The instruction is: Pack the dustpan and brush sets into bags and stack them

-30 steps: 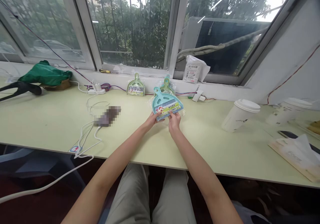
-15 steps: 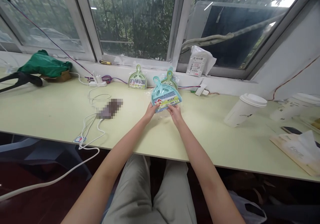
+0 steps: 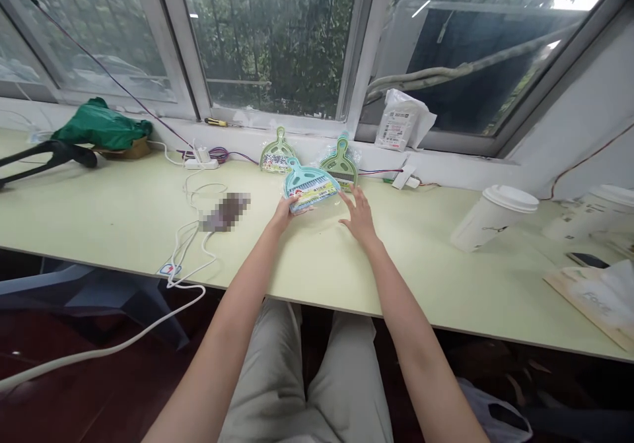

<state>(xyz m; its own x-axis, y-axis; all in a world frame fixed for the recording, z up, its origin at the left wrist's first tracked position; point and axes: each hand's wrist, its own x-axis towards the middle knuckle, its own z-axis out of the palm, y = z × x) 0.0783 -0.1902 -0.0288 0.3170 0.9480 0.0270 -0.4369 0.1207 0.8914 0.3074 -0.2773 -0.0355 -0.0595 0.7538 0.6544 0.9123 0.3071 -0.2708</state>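
A light-blue dustpan and brush set (image 3: 311, 191) in clear wrap, with a printed label, is held up off the table by my left hand (image 3: 284, 212), which grips its lower left corner. My right hand (image 3: 360, 217) is open, fingers spread, just right of the blue set's right corner; whether a fingertip touches it I cannot tell. Behind it, a green dustpan set (image 3: 341, 162) leans by the wall, with light-blue handles showing behind its own. Another green dustpan set (image 3: 278, 147) leans at the wall farther left, partly covered by the blue one.
White cables and a blurred object (image 3: 225, 212) lie on the left of the pale table (image 3: 317, 265). A power strip (image 3: 201, 160) and a green bag (image 3: 102, 126) are by the wall. Right stand lidded paper cups (image 3: 495, 218), a phone (image 3: 588, 260) and a tissue pack (image 3: 594, 294).
My right hand has let go of the blue dustpan set and spread its fingers. With my left hand still on it, the set has moved left and tilted, uncovering the green set behind.
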